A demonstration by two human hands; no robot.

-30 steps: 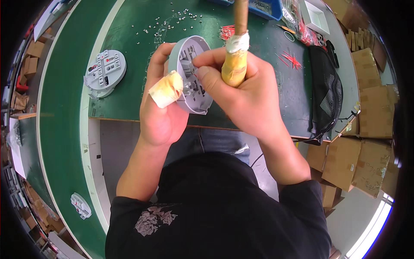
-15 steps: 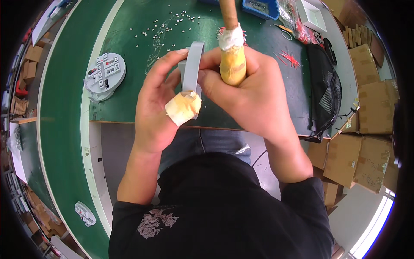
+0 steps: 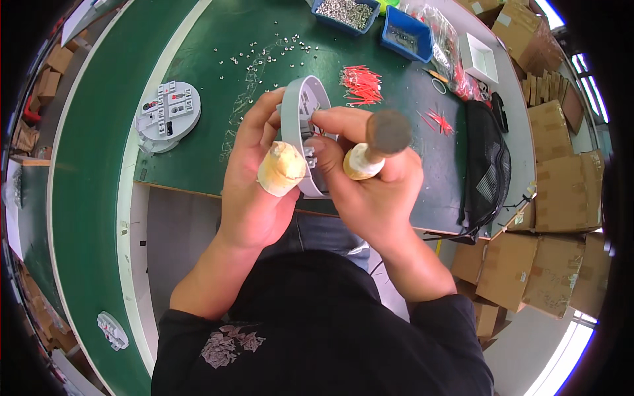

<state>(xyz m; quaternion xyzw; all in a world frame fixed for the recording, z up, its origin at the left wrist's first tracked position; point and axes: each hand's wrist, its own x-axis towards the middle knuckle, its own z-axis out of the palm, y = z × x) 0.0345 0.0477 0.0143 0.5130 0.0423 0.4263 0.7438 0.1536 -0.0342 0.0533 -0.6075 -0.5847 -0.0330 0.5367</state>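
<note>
My left hand (image 3: 249, 208) is closed round a light grey round plastic housing (image 3: 290, 122), tilted on edge with its open inner side toward the right. Yellowish tape (image 3: 282, 169) wraps the left thumb. In my right hand (image 3: 380, 208) is a stick-like tool (image 3: 388, 132) with a dark round end, a brown shaft and a white and yellow wrapping; its far end is hidden. The right thumb and forefinger reach into the housing among small inner parts (image 3: 310, 156). What those fingertips pinch, if anything, is too small to make out.
Loose nuts (image 3: 290, 47) lie scattered on the green table. Red wires (image 3: 361, 84) form a pile, with a smaller bunch (image 3: 438, 122) rightward. Blue bins (image 3: 407, 33) stand at the back. Another grey housing (image 3: 178, 115) rests left; a black mesh bag (image 3: 489, 168) lies right.
The housing has turned so its inside shows. The tool in my right hand has tipped its dark end toward me, and my right thumb and forefinger have moved into the housing.
</note>
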